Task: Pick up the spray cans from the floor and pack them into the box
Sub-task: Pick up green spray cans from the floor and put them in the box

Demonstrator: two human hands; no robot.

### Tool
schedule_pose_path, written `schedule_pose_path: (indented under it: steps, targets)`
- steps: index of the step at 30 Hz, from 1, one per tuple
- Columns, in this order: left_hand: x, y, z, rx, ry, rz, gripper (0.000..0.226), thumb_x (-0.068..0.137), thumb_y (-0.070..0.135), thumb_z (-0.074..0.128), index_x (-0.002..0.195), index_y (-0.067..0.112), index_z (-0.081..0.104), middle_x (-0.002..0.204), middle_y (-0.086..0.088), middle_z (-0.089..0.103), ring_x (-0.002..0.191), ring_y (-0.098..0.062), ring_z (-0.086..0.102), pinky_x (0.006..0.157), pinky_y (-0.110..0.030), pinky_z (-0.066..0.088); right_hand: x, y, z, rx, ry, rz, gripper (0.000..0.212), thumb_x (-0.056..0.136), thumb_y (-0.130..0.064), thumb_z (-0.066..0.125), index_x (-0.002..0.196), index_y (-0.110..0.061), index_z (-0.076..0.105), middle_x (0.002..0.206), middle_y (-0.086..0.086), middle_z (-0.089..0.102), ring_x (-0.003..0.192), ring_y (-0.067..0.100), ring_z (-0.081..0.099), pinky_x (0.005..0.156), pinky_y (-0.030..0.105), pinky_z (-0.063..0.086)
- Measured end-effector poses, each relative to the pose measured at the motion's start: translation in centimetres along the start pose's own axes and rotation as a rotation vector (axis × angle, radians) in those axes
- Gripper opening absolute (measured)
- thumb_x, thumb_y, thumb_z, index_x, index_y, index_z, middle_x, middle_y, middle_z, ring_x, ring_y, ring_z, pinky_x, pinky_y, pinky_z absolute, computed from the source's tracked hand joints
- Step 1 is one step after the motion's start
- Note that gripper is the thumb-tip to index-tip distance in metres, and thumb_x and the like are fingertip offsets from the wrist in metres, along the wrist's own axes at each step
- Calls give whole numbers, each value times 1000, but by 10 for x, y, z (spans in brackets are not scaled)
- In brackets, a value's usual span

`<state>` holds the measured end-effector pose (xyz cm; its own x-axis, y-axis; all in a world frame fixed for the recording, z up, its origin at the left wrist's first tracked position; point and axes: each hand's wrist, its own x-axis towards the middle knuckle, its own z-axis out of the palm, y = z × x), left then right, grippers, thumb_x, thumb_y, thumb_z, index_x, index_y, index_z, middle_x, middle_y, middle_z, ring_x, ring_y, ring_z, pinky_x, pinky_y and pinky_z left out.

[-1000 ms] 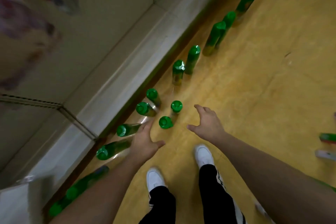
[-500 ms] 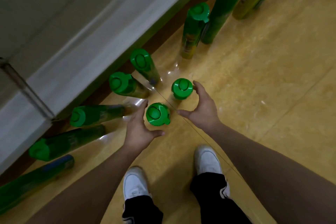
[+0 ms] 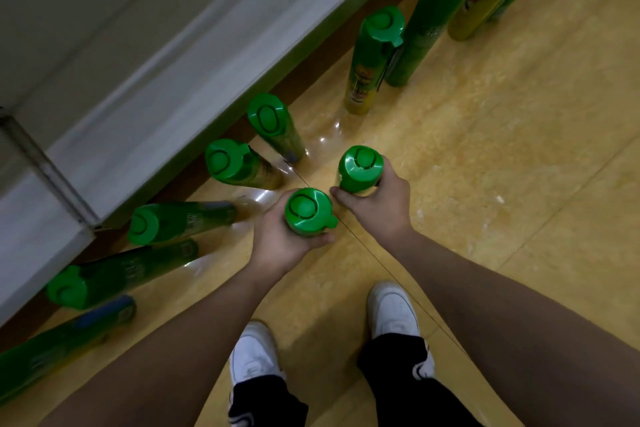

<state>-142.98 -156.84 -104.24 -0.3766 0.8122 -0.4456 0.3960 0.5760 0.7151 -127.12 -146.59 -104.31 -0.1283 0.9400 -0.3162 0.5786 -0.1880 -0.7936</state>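
Green-capped spray cans [image 3: 228, 163] line the baseboard [image 3: 207, 107]; beside it the left hand [image 3: 280, 239] grips one can [image 3: 306, 211], the right hand [image 3: 377, 204] another [image 3: 360, 168].

spray cans [image 3: 375, 55]: bright green caps, green bodies, yellow label bands toward the base | floor [image 3: 519, 166]: glossy yellow-tan with pale flecks | wall panel [image 3: 166, 55], upper left of frame: grey-white | shoes [image 3: 393, 310]: white | trousers [image 3: 398, 371]: black with white marks
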Motion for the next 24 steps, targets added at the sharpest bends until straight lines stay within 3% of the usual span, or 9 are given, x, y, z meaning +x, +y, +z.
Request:
schedule_pose_path:
  steps: [4,9,12,14,17,19,22,24]
  targets:
    - [-23,39,-28,62,4,19,81,43,53,96,113,33,59,89,39,49,89,34,42,75,9,27,-15,-33,-38,6,15,27,66,61,-37,95,116,-21,64,97,-11,69,91,5,62,76,13,46]
    - [-58,121,-81,85,17,-6,92,38,60,94,120,28,63,91,32,53,95,4,51,75,-8,35,-36,-110,-106,0,-3,-17,68,61,-42,94,118,-22,63,103,-9,71,97,8,63,83,23,51]
    - [-82,182,-123,54,25,8,94,34,68,86,118,35,61,95,37,51,97,4,50,72,3,29,-49,-173,-153,8,-3,-67,66,59,-48,91,115,-30,62,100,-14,69,96,5,61,81,25,50]
    - [-100,223,-154,40,52,6,90,30,71,83,111,42,58,94,37,53,96,4,50,73,2,33,-59,-219,-184,7,-12,-107,66,57,-56,86,114,-35,59,101,-15,68,98,4,61,81,24,49]
    - [-131,284,-201,-7,91,-12,92,29,70,90,110,33,66,100,20,69,98,-10,64,87,-28,53,-76,-290,-231,5,-30,-169,68,54,-63,80,114,-38,58,106,-13,68,105,13,63,89,33,53]
    - [-157,323,-232,-6,141,7,89,35,62,94,113,29,69,103,11,73,101,-15,67,90,-35,54,-88,-337,-260,-3,-46,-211,70,54,-66,78,114,-38,57,109,-13,67,109,15,62,95,39,53]
    - [-197,379,-275,-42,206,58,82,38,58,96,109,30,68,103,13,71,102,-13,65,90,-33,54,-114,-404,-302,3,-48,-281,60,54,-71,78,103,-47,53,101,-22,64,104,11,60,94,41,53]
    - [-224,414,-307,-40,265,119,72,35,65,93,95,38,64,90,20,66,94,-8,63,80,-25,49,-134,-446,-327,22,-21,-335,57,50,-78,77,94,-51,52,94,-27,62,99,8,60,91,38,54]
